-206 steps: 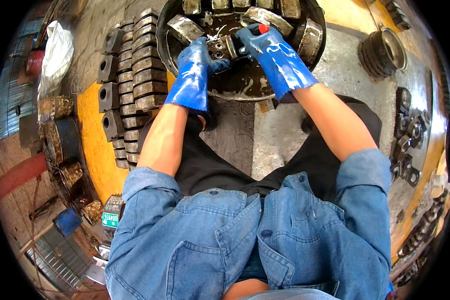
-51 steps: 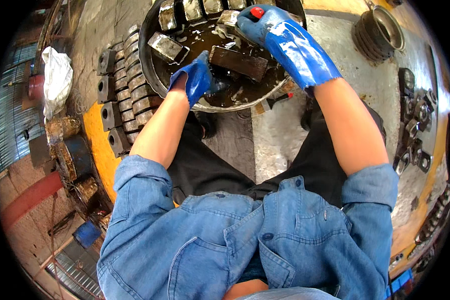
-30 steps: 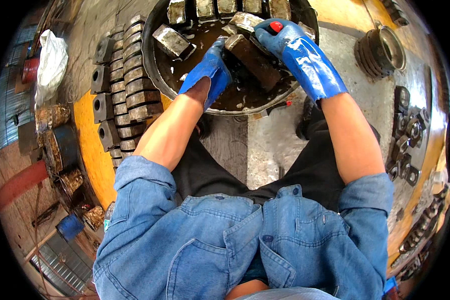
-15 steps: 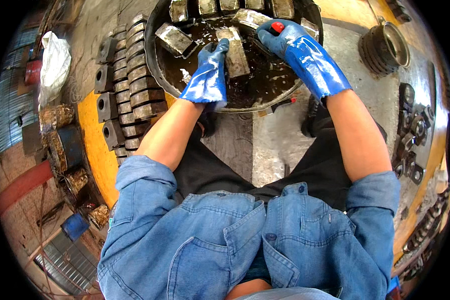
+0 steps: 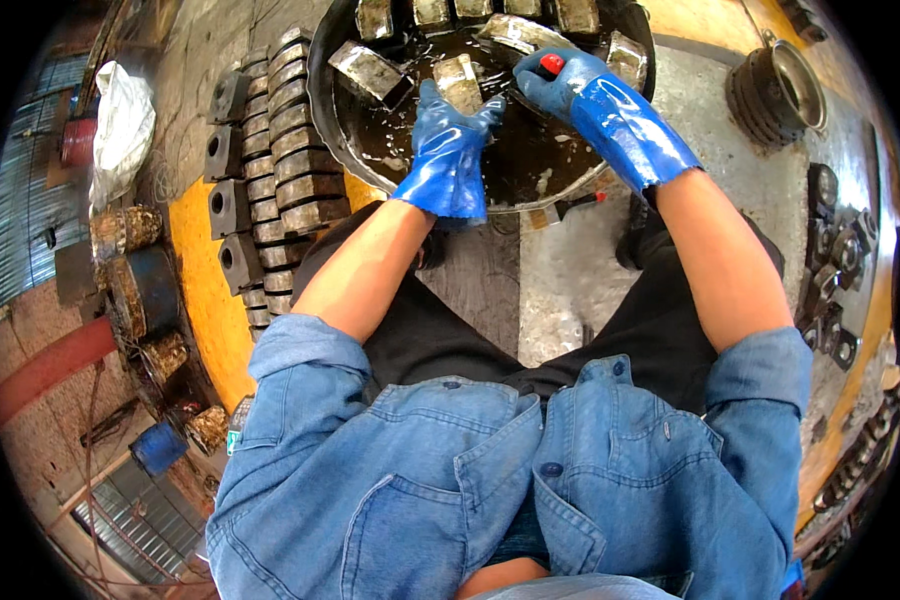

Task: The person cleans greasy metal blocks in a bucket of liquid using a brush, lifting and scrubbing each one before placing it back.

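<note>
My left hand (image 5: 452, 135), in a long blue glove, grips the near end of a worn rectangular metal block (image 5: 458, 82), thumb on one side and fingers on the other. Part of that block is hidden by the glove. My right hand (image 5: 560, 85), gloved alike, is closed around a tool with a red handle end (image 5: 551, 64); its working end is hidden. Both hands are over a round metal tub (image 5: 335, 125) of dark, oily liquid. A second metal block (image 5: 368, 72) lies tilted to the left, and another (image 5: 522, 34) lies near my right hand.
Rows of ring-shaped metal parts (image 5: 305, 150) and square bored blocks (image 5: 232, 205) stand left of the tub. A brush (image 5: 575, 203) lies by its near rim. At right are a metal cylinder (image 5: 778, 90) and small dark parts (image 5: 840, 265). A white bag (image 5: 120, 130) lies far left.
My left hand has moved from beside the block to its near end, and the block has shifted. My right hand still holds the red-ended tool. The whole view has shifted slightly.
</note>
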Tool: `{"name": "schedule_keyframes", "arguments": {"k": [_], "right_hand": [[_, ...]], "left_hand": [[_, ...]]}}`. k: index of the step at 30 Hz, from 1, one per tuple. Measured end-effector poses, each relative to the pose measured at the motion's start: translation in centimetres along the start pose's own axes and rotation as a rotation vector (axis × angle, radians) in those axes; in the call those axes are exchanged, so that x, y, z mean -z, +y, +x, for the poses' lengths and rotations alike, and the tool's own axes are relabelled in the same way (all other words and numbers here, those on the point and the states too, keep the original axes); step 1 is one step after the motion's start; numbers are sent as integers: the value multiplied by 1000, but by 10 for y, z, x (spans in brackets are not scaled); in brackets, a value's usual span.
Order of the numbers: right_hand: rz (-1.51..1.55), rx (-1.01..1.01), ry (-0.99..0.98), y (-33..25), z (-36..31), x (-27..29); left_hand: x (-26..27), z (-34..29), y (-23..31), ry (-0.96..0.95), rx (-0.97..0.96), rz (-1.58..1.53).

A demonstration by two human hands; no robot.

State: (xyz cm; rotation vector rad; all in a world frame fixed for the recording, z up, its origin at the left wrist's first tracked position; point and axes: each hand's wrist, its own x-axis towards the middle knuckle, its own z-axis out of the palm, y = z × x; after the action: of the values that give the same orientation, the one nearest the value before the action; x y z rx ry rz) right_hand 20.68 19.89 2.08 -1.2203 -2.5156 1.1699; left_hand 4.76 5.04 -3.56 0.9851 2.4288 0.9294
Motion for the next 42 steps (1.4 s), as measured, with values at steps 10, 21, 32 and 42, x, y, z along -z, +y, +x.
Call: {"name": "schedule_keyframes", "arguments": {"k": [10,21,32,42], "right_hand": [[-24,17,-72,-5,-29,-6],[-194,132,-71,-11,-49,-4],[-165,219,-26,3,-56,-8],[-266,241,-60,-5,-78,16]], "left_hand": [[37,4,16,-118,78,-118],[48,4,-11,-204,194,-240],[13,1,16,-164,136,102],[4,35,-46,-176,-261,728]]}}
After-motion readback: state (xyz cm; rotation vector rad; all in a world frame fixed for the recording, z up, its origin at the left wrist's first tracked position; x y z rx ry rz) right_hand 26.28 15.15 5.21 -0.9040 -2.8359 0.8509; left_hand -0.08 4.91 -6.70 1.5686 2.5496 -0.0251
